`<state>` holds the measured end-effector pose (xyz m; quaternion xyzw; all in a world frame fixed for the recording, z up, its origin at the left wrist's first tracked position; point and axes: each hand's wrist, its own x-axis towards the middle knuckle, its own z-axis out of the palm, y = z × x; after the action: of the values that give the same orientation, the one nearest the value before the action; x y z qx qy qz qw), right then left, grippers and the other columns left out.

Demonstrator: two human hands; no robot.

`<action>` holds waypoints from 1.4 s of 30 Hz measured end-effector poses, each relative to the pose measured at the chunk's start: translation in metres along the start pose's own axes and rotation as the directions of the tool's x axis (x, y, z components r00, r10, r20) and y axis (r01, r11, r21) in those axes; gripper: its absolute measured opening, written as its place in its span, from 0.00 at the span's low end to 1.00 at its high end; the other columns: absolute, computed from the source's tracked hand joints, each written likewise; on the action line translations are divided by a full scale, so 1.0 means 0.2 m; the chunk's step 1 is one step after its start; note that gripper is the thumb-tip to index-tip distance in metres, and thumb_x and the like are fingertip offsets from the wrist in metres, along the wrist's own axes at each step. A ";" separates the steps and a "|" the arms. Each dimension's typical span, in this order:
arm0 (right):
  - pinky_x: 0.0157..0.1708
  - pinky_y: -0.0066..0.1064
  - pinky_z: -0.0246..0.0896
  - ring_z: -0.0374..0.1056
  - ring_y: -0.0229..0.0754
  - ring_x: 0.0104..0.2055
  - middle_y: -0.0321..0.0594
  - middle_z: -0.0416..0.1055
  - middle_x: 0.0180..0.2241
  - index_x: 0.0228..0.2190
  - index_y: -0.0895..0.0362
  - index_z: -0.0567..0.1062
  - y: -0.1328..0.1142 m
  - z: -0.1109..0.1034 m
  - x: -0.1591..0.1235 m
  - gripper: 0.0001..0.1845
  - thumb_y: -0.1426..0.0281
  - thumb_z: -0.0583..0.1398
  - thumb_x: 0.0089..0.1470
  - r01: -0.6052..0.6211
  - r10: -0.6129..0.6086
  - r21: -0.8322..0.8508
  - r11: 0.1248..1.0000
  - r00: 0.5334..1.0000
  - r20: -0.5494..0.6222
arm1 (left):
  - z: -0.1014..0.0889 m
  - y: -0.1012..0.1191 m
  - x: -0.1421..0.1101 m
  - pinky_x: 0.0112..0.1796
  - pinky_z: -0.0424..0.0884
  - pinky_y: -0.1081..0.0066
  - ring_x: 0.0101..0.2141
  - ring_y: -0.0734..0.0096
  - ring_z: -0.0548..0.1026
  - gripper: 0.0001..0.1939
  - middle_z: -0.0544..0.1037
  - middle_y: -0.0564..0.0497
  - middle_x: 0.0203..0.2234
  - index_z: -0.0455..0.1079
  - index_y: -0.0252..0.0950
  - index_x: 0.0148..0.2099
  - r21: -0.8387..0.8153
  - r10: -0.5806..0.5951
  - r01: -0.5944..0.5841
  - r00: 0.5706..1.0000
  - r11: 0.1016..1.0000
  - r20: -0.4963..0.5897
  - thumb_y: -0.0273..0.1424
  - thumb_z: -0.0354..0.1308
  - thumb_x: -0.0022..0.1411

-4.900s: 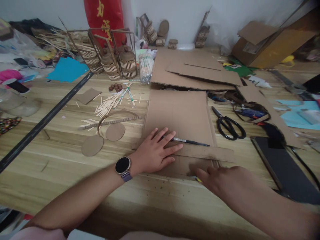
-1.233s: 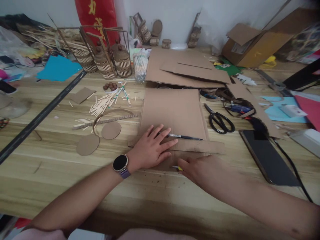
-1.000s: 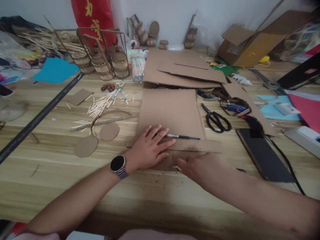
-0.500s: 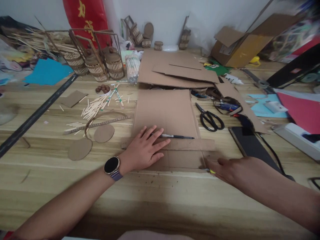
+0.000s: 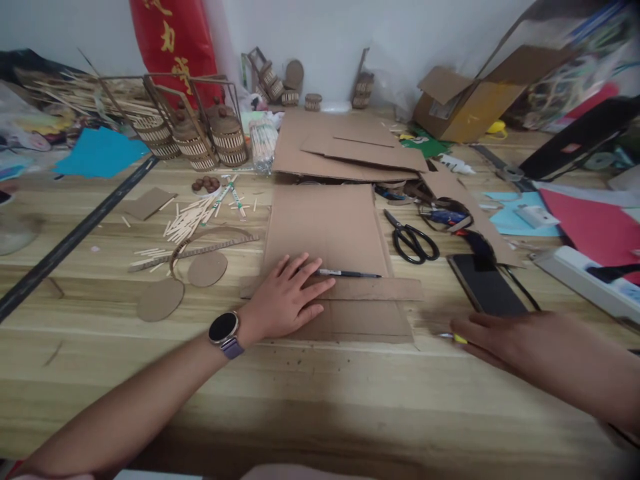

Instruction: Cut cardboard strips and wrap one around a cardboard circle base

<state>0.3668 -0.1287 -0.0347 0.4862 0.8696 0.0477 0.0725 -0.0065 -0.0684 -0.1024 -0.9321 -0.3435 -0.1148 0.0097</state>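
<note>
1. Across the centre of the frame, a smooth brown cardboard sheet [image 5: 325, 227] lies flat on a pale wood-grain tabletop [image 5: 240, 413], with a narrow straight-edged cardboard strip [image 5: 375, 289] crossing its lower part.
2. Just left of centre, the left hand [image 5: 285, 300] is pressed down flat with its fingers splayed, touching the strip and the sheet; a round-faced watch [image 5: 223, 327] sits on that wrist.
3. Against the strip's upper edge lies a slim dark pen [image 5: 350, 274], its left end reaching the left fingers.
4. At lower right, the right hand [image 5: 493, 340] is curled around a small yellow-handled craft knife [image 5: 459, 339], mostly hidden in the grip. The pale blade points left, apart from the sheet's right edge.
5. Behind the right hand is a dark, flat-screened device [image 5: 483, 283]; right of the sheet lie black-handled scissors [image 5: 400, 228] with looped grips.
6. Left of the sheet are two matte cardboard discs [image 5: 161, 300], a ridged corrugated strip [image 5: 220, 245], a curved thin band [image 5: 215, 231] and loose pale wooden sticks [image 5: 185, 220].
7. Toward upper left, round brown beads [image 5: 206, 182] fill a small dish near slatted miniature baskets [image 5: 230, 141] with tall angular handles.
8. Top centre holds larger layered cardboard sheets [image 5: 300, 150].
</note>
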 end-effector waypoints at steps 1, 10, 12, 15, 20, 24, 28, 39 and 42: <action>0.20 0.32 0.51 0.71 0.41 0.21 0.37 0.75 0.23 0.28 0.50 0.74 -0.01 -0.03 0.01 0.07 0.68 0.59 0.59 0.053 -0.054 0.027 0.998 0.997 0.048 | 0.00 0.01 0.00 0.61 0.54 0.42 0.65 0.46 0.55 0.24 0.60 0.42 0.66 0.63 0.44 0.66 -0.007 -0.010 0.010 1.000 1.000 0.004 0.43 0.47 0.72; 0.18 0.32 0.37 0.72 0.40 0.21 0.33 0.75 0.24 0.33 0.54 0.70 -0.40 -0.06 0.30 0.05 0.67 0.56 0.62 0.240 -0.243 0.074 0.968 0.969 0.044 | 0.00 0.12 0.07 0.61 0.55 0.43 0.66 0.49 0.55 0.23 0.59 0.43 0.67 0.64 0.44 0.65 -0.085 -0.136 0.138 0.990 0.987 0.035 0.42 0.45 0.73; 0.19 0.32 0.37 0.73 0.40 0.24 0.35 0.76 0.25 0.31 0.55 0.70 -0.51 -0.08 0.36 0.05 0.69 0.59 0.61 0.265 -0.272 0.090 0.960 0.960 0.072 | -0.03 0.09 0.09 0.61 0.58 0.47 0.65 0.50 0.57 0.22 0.61 0.43 0.66 0.65 0.43 0.64 -0.105 -0.093 0.100 0.993 0.989 0.069 0.41 0.45 0.73; 0.18 0.33 0.37 0.73 0.40 0.24 0.36 0.77 0.26 0.32 0.56 0.72 -0.63 -0.10 0.45 0.04 0.70 0.60 0.60 0.273 -0.281 0.091 0.958 0.955 0.095 | -0.08 0.01 0.12 0.60 0.62 0.55 0.63 0.55 0.61 0.21 0.64 0.42 0.64 0.69 0.40 0.61 -0.136 0.039 -0.023 0.992 0.990 0.121 0.39 0.44 0.74; 0.21 0.29 0.49 0.73 0.41 0.27 0.40 0.78 0.30 0.34 0.57 0.75 -0.72 -0.07 0.53 0.04 0.69 0.60 0.59 0.302 -0.304 0.041 0.953 0.950 0.069 | -0.04 -0.05 0.13 0.62 0.58 0.52 0.63 0.52 0.60 0.24 0.63 0.39 0.64 0.67 0.38 0.63 -0.052 0.124 -0.121 0.990 0.991 0.063 0.42 0.48 0.72; 0.20 0.29 0.51 0.74 0.43 0.27 0.40 0.78 0.28 0.35 0.57 0.76 -0.73 -0.03 0.56 0.05 0.68 0.61 0.58 0.332 -0.331 -0.003 0.943 0.943 0.016 | 0.02 -0.04 0.11 0.63 0.55 0.51 0.64 0.52 0.59 0.25 0.62 0.40 0.65 0.64 0.39 0.65 -0.011 0.128 -0.128 0.992 0.992 0.014 0.44 0.48 0.71; 0.18 0.29 0.48 0.73 0.41 0.24 0.40 0.77 0.26 0.37 0.59 0.75 -0.74 -0.01 0.58 0.06 0.73 0.60 0.57 0.364 -0.365 -0.064 0.929 0.931 -0.002 | 0.03 -0.03 0.11 0.63 0.55 0.52 0.64 0.51 0.58 0.25 0.61 0.40 0.65 0.64 0.39 0.65 -0.005 0.119 -0.119 0.993 0.993 0.025 0.44 0.48 0.71; 0.18 0.27 0.50 0.75 0.41 0.27 0.42 0.78 0.29 0.42 0.60 0.75 -0.77 -0.06 0.59 0.12 0.79 0.59 0.54 0.385 -0.368 -0.155 0.910 0.921 0.128 | 0.05 -0.04 0.12 0.63 0.53 0.52 0.65 0.50 0.58 0.26 0.61 0.40 0.66 0.63 0.40 0.65 -0.001 0.136 -0.136 0.991 0.991 -0.005 0.46 0.48 0.71; 0.19 0.26 0.53 0.76 0.43 0.28 0.44 0.79 0.29 0.41 0.59 0.76 -0.80 -0.13 0.59 0.17 0.83 0.58 0.51 0.368 -0.329 -0.162 0.916 0.918 0.222 | 0.06 -0.04 0.11 0.63 0.53 0.52 0.65 0.50 0.58 0.27 0.61 0.40 0.66 0.63 0.40 0.65 0.005 0.141 -0.141 0.990 0.990 -0.011 0.47 0.46 0.71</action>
<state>0.1665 -0.1119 -0.0424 0.3153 0.9222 0.0746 0.2112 0.0076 -0.0467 -0.1088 -0.9534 -0.2769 -0.1182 0.0217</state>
